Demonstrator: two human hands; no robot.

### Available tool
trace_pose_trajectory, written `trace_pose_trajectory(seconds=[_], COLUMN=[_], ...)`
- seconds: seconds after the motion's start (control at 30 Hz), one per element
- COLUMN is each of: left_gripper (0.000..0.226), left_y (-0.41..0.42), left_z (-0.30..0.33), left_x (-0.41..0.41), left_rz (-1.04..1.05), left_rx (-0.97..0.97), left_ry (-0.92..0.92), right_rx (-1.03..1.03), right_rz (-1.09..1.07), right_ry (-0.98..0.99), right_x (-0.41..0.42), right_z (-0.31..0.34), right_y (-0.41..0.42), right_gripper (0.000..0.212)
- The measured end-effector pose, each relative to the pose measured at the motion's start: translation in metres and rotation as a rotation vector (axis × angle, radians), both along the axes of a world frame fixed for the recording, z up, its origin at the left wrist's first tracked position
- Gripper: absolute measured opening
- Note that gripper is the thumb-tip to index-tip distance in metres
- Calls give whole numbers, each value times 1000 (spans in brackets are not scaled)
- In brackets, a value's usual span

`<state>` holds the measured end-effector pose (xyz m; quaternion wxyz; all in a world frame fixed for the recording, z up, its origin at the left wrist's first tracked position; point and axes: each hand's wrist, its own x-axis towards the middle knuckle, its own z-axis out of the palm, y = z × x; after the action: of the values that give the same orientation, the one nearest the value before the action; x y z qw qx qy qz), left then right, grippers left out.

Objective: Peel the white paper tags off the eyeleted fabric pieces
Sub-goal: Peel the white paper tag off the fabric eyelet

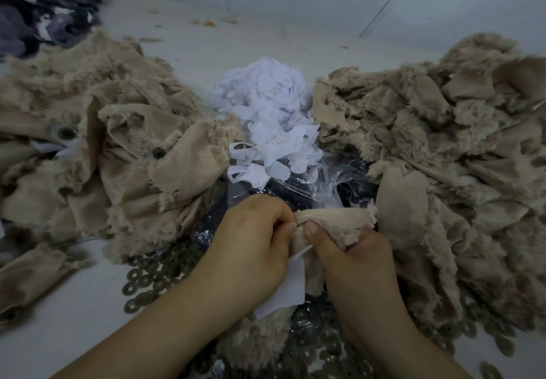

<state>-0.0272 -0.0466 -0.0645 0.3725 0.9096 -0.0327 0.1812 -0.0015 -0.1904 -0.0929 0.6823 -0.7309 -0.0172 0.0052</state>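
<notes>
Both hands hold one beige furry fabric piece (334, 222) low in the middle of the view. My left hand (251, 242) grips its left end with curled fingers, and my right hand (351, 257) pinches it from the right with the thumb on top. A white paper tag (288, 287) hangs from the piece between my hands. A heap of peeled white tags (271, 121) lies just beyond. Piles of beige fabric pieces lie at the left (97, 154) and at the right (443, 142); some left pieces show metal eyelets (65, 133).
A clear plastic bag (322, 183) with dark contents lies under the hands. Many loose metal rings (153, 275) are scattered on the white table (74, 304) in front. Dark grey fabric (44, 15) sits at the far left. A wall runs behind.
</notes>
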Motion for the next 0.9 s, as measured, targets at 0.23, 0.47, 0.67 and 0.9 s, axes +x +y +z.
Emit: trace_pose_trajectory(seconds=[0.23, 0.47, 0.67, 0.9], left_gripper=[15, 17, 22, 21], left_y=[-5, -9, -8, -8], left_z=[2, 3, 1, -4], left_x=[-2, -1, 1, 1], left_rz=[0, 12, 27, 68], left_rx=[4, -6, -62, -120], left_ry=[7, 0, -51, -79], right_rx=[71, 105, -46, -75], right_rz=[8, 21, -23, -27], right_ry=[68, 17, -49, -76], right_x=[1, -1, -2, -2], right_z=[-3, -4, 2, 5], right_y=[0, 1, 1, 3], right_gripper=[56, 54, 60, 54])
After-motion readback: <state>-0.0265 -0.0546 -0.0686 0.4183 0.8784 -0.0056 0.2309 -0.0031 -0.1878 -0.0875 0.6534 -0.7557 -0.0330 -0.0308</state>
